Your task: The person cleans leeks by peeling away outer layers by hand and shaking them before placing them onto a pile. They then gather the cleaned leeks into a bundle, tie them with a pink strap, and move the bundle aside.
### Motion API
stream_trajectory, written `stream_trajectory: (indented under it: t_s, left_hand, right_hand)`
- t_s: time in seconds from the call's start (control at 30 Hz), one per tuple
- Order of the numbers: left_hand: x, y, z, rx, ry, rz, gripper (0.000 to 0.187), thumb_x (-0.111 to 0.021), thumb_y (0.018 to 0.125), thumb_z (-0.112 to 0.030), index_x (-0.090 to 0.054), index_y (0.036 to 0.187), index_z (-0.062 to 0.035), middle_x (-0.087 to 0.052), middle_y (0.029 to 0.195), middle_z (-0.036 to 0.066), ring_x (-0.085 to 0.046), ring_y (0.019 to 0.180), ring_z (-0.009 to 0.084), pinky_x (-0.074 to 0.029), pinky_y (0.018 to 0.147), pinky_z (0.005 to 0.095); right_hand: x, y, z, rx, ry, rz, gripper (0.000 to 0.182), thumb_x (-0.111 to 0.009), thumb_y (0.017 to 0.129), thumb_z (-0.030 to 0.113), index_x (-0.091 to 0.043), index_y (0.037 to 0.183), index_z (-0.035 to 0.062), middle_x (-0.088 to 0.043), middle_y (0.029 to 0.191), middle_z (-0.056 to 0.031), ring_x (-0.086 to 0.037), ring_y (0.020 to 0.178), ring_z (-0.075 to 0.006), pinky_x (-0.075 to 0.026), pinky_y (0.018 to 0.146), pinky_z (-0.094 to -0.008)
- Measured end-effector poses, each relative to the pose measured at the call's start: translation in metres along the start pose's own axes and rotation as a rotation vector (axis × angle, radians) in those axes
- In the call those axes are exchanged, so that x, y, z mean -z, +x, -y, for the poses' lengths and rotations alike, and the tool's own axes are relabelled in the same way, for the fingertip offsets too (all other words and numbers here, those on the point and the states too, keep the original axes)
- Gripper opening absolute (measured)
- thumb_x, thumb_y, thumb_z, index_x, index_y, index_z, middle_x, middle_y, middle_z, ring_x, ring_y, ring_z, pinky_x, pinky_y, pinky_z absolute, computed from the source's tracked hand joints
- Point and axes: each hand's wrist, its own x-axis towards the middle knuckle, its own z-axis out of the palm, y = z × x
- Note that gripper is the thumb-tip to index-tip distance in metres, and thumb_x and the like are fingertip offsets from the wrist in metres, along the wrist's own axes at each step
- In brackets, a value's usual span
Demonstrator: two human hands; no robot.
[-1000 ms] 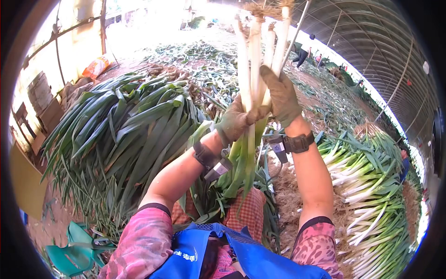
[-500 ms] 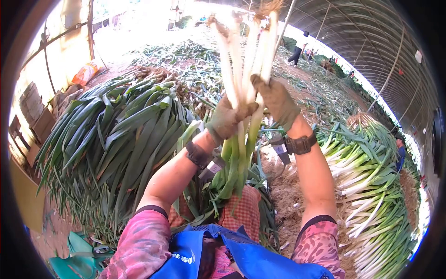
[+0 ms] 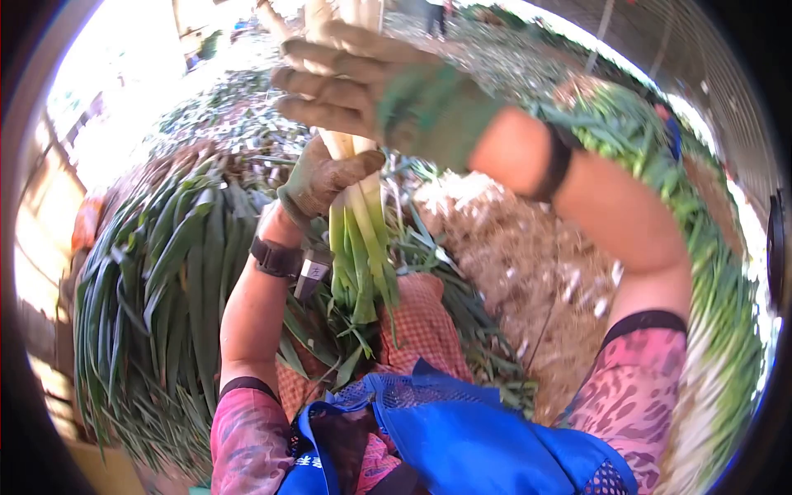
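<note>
My gloved left hand (image 3: 323, 180) is closed round a small bunch of leeks (image 3: 360, 235), held upright with green leaves trimmed short hanging toward my lap. My gloved right hand (image 3: 404, 95) passes across in front of the white stems, palm side turned partly down. Its fingers are stretched out and point left, with nothing in them. Behind that hand, the upper stems are mostly hidden. Loose green leaves (image 3: 334, 355) lie over the checked cloth (image 3: 425, 318) on my lap, just below the bunch.
On the left rises a big heap of untrimmed leeks (image 3: 186, 272) with long dark leaves. A long row of cleaned leeks (image 3: 714, 289) curves along the right. Straw-coloured root trimmings (image 3: 528, 264) cover the ground between. Far back, a person (image 3: 436, 18) stands.
My right hand has come off the stems, opened and swung left across them. My left hand has moved left and down, keeping the bunch. My view has turned to the right.
</note>
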Motion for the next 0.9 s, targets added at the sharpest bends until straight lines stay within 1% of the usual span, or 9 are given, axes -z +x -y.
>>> stream_trajectory:
  t_s: [0.1, 0.13, 0.17, 0.23, 0.3, 0.33, 0.5, 0.67, 0.9]
  left_hand:
    - [-0.046, 0.015, -0.002, -0.059, 0.124, 0.145, 0.038, -0.071, 0.082, -0.02, -0.062, 0.114, -0.0024, -0.065, 0.099, 0.004, -0.061, 0.09, 0.0126, -0.05, 0.08, 0.0294]
    - [-0.051, 0.019, 0.004, -0.009, 0.05, 0.166, 0.041, -0.073, 0.082, -0.019, -0.061, 0.117, -0.0027, -0.065, 0.102, 0.003, -0.059, 0.093, 0.0123, -0.049, 0.082, 0.0291]
    - [-0.056, 0.025, 0.008, 0.038, -0.018, 0.186, 0.044, -0.074, 0.082, -0.019, -0.06, 0.12, -0.0031, -0.064, 0.104, 0.002, -0.058, 0.096, 0.012, -0.048, 0.084, 0.0288]
    - [-0.067, 0.039, 0.013, 0.019, -0.036, 0.144, 0.062, -0.08, 0.079, -0.029, -0.054, 0.128, -0.0019, -0.063, 0.112, 0.005, -0.058, 0.103, 0.0154, -0.048, 0.09, 0.0335]
    - [-0.068, 0.06, 0.024, -0.255, 0.237, 0.002, 0.075, -0.083, 0.076, -0.037, -0.049, 0.133, -0.0016, -0.061, 0.121, 0.014, -0.058, 0.114, 0.0216, -0.048, 0.097, 0.0352]
    - [-0.061, 0.067, 0.026, -0.24, 0.483, -0.102, 0.083, -0.083, 0.073, -0.04, -0.047, 0.136, -0.001, -0.057, 0.13, 0.02, -0.054, 0.123, 0.0272, -0.045, 0.102, 0.0375]
    - [-0.023, 0.064, 0.012, -0.389, 0.652, -0.265, 0.073, -0.081, 0.078, -0.028, -0.048, 0.135, 0.0021, -0.056, 0.133, 0.018, -0.054, 0.123, 0.0259, -0.042, 0.104, 0.0374]
    - [0.031, 0.051, 0.101, 0.097, 0.457, -0.185, 0.054, -0.07, 0.087, -0.009, -0.046, 0.133, 0.0065, -0.055, 0.134, 0.016, -0.051, 0.125, 0.0229, -0.039, 0.107, 0.036]
    - [0.0, 0.006, 0.218, 0.605, 0.02, -0.093, 0.041, -0.07, 0.088, -0.014, -0.056, 0.122, 0.0033, -0.064, 0.111, 0.006, -0.06, 0.098, 0.0144, -0.049, 0.088, 0.0303]
  right_hand:
    - [-0.022, -0.031, -0.015, 0.189, 0.034, 0.084, 0.051, -0.058, 0.08, 0.019, -0.055, 0.131, 0.0216, -0.053, 0.14, 0.0009, -0.041, 0.136, -0.0168, -0.026, 0.119, -0.036]
    - [-0.004, -0.029, -0.021, 0.201, 0.09, 0.369, 0.039, -0.063, 0.075, 0.02, -0.066, 0.114, 0.0208, -0.063, 0.125, -0.0003, -0.052, 0.128, -0.0165, -0.035, 0.113, -0.0327]
    - [-0.002, -0.031, -0.021, 0.14, 0.06, 0.481, 0.024, -0.067, 0.079, 0.026, -0.073, 0.1, 0.0151, -0.07, 0.112, -0.0043, -0.064, 0.11, -0.0175, -0.047, 0.1, -0.0326]
    - [-0.023, -0.062, -0.043, 0.105, 0.064, 0.247, 0.01, -0.069, 0.075, 0.019, -0.073, 0.084, 0.0151, -0.071, 0.079, -0.0076, -0.07, 0.078, -0.026, -0.055, 0.073, -0.0371]
    - [-0.013, -0.083, -0.083, -0.072, -0.028, 0.578, 0.015, -0.057, 0.086, 0.018, -0.066, 0.096, 0.0122, -0.07, 0.085, -0.012, -0.069, 0.08, -0.0299, -0.054, 0.074, -0.0396]
    - [-0.008, -0.096, -0.104, -0.173, -0.096, 0.689, 0.016, -0.053, 0.089, 0.018, -0.064, 0.1, 0.0112, -0.07, 0.086, -0.0134, -0.068, 0.08, -0.0314, -0.054, 0.075, -0.0408]
    - [-0.011, -0.26, -0.208, -0.846, -0.348, 0.657, 0.018, -0.056, 0.084, 0.019, -0.061, 0.099, 0.0111, -0.067, 0.089, -0.0139, -0.066, 0.084, -0.0327, -0.05, 0.077, -0.0418]
    - [-0.045, -0.459, -0.201, -1.492, -0.085, 0.93, 0.036, -0.057, 0.084, 0.027, -0.056, 0.116, 0.0115, -0.061, 0.11, -0.0154, -0.06, 0.1, -0.0303, -0.045, 0.09, -0.0378]
    - [-0.155, -0.61, -0.029, -2.148, 0.303, 1.272, 0.062, -0.06, 0.084, 0.038, -0.049, 0.14, 0.012, -0.052, 0.139, -0.0175, -0.052, 0.124, -0.0268, -0.038, 0.108, -0.0323]
